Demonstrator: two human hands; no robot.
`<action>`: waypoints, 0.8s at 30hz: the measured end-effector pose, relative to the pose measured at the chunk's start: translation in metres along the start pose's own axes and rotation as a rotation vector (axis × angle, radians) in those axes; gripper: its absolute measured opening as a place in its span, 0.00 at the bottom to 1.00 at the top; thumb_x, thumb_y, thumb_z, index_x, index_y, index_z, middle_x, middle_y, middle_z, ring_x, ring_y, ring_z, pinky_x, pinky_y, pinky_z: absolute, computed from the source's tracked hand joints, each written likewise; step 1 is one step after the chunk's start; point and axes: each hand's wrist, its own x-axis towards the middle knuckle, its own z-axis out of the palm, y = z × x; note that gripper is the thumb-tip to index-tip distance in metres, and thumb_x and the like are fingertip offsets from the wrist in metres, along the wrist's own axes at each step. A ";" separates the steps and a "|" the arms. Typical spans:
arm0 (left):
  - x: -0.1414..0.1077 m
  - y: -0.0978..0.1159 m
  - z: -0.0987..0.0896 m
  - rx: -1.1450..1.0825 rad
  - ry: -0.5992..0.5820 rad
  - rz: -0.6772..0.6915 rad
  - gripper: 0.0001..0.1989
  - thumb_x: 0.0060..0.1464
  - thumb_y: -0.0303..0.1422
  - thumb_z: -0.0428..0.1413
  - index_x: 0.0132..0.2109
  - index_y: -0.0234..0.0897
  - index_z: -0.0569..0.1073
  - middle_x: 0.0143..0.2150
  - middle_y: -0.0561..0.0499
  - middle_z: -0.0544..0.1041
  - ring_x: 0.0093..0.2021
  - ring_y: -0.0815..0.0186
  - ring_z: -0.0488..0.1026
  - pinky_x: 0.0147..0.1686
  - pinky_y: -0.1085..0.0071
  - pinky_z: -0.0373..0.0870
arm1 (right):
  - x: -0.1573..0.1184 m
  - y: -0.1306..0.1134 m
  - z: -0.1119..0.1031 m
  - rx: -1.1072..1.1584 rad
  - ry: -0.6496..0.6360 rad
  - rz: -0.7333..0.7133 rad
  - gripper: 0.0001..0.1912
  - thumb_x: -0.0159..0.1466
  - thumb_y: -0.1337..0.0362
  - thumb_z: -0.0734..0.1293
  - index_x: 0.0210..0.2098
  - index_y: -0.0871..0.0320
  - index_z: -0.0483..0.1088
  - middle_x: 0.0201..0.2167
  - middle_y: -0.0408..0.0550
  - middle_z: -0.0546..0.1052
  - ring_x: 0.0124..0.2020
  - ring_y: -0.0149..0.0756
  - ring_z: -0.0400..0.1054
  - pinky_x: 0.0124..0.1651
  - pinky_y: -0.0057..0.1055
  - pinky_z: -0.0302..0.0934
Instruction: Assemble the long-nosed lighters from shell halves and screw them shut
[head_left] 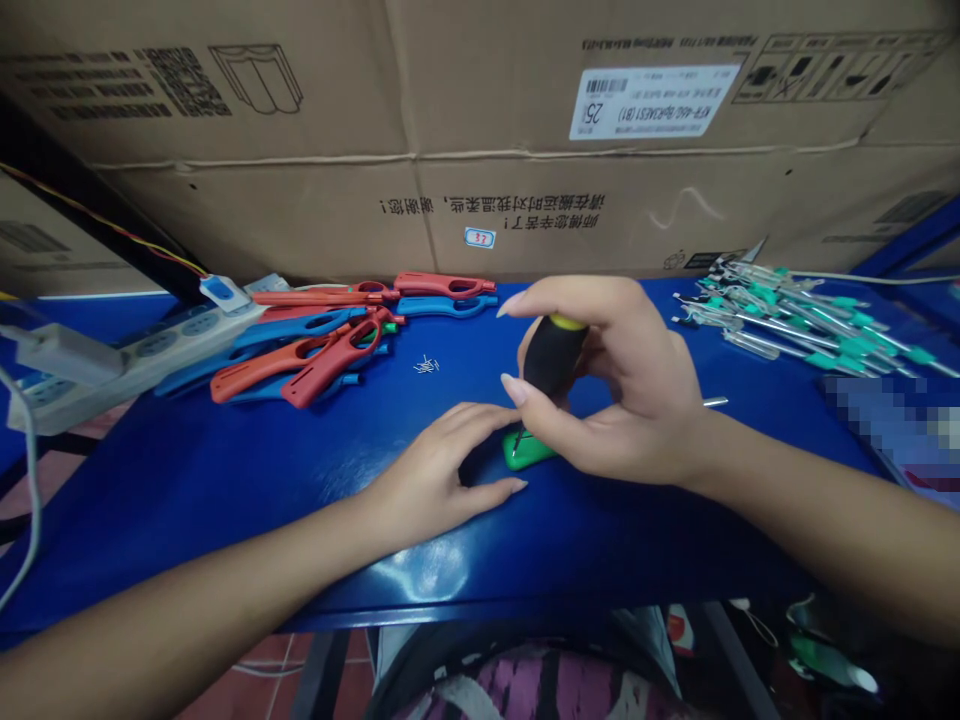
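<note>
A black screwdriver (553, 356) with a yellow band is gripped in my right hand (630, 390), its shaft pointing down at a green plastic piece (525, 452) that lies on the blue table (300, 520). The screwdriver tip is at the left part of that piece. My left hand (442, 475) rests on the table just left of the green piece, thumb and fingers apart around its left end. Its fingertips are partly behind the screwdriver, so contact with the piece is hard to make out. Most of the green piece's right end is hidden under my right hand.
Small screws (427, 366) lie in a pile behind my left hand. Red and blue lighter-shaped casings (337, 350) are heaped back left, beside a power strip (172, 340). Metal rods with green parts (810, 315) lie back right. A cardboard box (337, 120) stands behind.
</note>
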 end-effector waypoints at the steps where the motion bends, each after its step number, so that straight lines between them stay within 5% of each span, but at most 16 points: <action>1: 0.000 -0.001 0.001 0.012 -0.001 -0.001 0.25 0.59 0.35 0.63 0.60 0.38 0.68 0.59 0.44 0.75 0.60 0.56 0.72 0.59 0.56 0.69 | 0.000 0.003 0.000 -0.037 -0.002 -0.054 0.22 0.66 0.71 0.66 0.59 0.56 0.63 0.55 0.48 0.73 0.47 0.34 0.75 0.48 0.32 0.75; 8: 0.001 -0.004 0.006 0.025 0.020 0.032 0.19 0.62 0.31 0.61 0.58 0.38 0.69 0.55 0.47 0.78 0.55 0.60 0.75 0.55 0.63 0.72 | -0.001 0.011 -0.001 -0.123 -0.011 -0.150 0.22 0.66 0.70 0.66 0.59 0.57 0.62 0.54 0.47 0.74 0.38 0.26 0.74 0.39 0.23 0.75; 24: 0.002 -0.008 0.005 0.043 0.045 0.085 0.13 0.61 0.31 0.61 0.51 0.37 0.71 0.46 0.48 0.79 0.46 0.60 0.76 0.46 0.64 0.74 | -0.010 0.010 0.006 -0.192 -0.015 -0.219 0.21 0.66 0.67 0.68 0.57 0.60 0.65 0.51 0.48 0.77 0.42 0.29 0.75 0.48 0.25 0.73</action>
